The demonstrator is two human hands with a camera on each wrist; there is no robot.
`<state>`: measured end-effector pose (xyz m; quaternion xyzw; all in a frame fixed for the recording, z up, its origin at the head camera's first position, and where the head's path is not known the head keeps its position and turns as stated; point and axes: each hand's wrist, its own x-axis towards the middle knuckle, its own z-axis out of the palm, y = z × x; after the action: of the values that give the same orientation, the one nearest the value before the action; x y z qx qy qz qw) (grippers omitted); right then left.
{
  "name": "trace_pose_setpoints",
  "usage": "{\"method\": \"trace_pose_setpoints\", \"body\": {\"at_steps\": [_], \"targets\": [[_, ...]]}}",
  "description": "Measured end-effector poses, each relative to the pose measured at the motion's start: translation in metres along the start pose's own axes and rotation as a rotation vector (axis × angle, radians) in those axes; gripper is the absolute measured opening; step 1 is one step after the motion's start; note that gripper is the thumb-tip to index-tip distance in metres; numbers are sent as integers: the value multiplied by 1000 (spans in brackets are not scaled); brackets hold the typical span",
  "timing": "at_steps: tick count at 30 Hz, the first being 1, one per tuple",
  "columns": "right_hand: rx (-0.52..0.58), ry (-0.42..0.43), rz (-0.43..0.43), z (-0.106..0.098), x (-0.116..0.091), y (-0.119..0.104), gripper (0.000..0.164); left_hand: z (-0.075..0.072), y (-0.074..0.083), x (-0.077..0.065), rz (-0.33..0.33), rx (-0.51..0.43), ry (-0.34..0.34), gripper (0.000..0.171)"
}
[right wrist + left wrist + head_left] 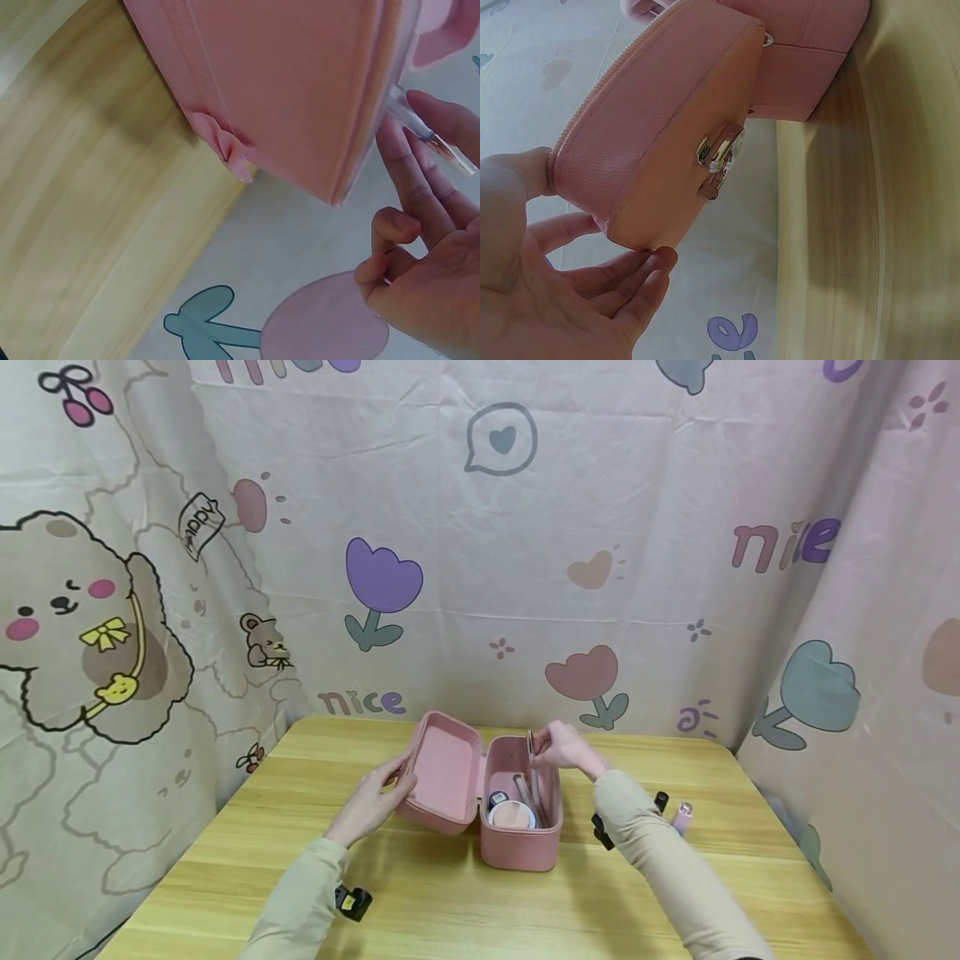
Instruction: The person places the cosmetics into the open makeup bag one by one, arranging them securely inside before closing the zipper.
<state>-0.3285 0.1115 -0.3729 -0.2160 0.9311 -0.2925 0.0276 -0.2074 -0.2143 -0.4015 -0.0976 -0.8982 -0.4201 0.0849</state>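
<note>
Case (519,853), pink, box-shaped with rounded corners: upright on the counter (435,902), opened out to the left. Lid (447,768): tilted, joined to the case along one side.

Left hand (375,797): grips the lid's outer end, thumb at the zipped edge, fingers round the corner. Right hand (561,747): pinches a slender tube (411,118) between thumb and fingers at the case's far rim; the tube's lower part is hidden behind that rim.

Risks, as judged: a loose pinch could let the smooth tube slip; a slackened left grip could let the lid drop and tug the case askew; a long piece left leaning above the rim could catch the zip on closing.

Materials: case and lid, grained, leather-like, with stitched seams; zip (592,90), fine-toothed; clasp (724,161), shiny, metal-looking; bow (221,142), pink, folded, low on the case wall; tube, clear and glossy, with a metallic-looking end.

Contents: round compact (513,816), pale-rimmed; small dark-topped pot (498,798); slim sticks (522,789), leaning, kind uncertain.

Apart, at right: pink cylinder (682,817); small black item (661,801), partly hidden by the sleeve (660,843).
</note>
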Motion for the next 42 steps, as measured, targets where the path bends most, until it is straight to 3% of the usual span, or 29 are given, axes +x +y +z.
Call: {"method": "trace_pose_setpoints", "body": {"at_steps": [10, 23, 32, 42], "targets": [[-165, -19, 66, 11, -2, -3, 13, 0, 0, -1, -18, 12, -3, 56], [-198, 44, 84, 27, -9, -5, 31, 1, -1, 0, -12, 6, 4, 56], [-231, 92, 71, 26, -11, -6, 17, 1, -2, 0, 4, 4, 7, 56], [-162, 133, 73, 24, -15, -2, 9, 2, 0, 0, -4, 3, 7, 55]]}}
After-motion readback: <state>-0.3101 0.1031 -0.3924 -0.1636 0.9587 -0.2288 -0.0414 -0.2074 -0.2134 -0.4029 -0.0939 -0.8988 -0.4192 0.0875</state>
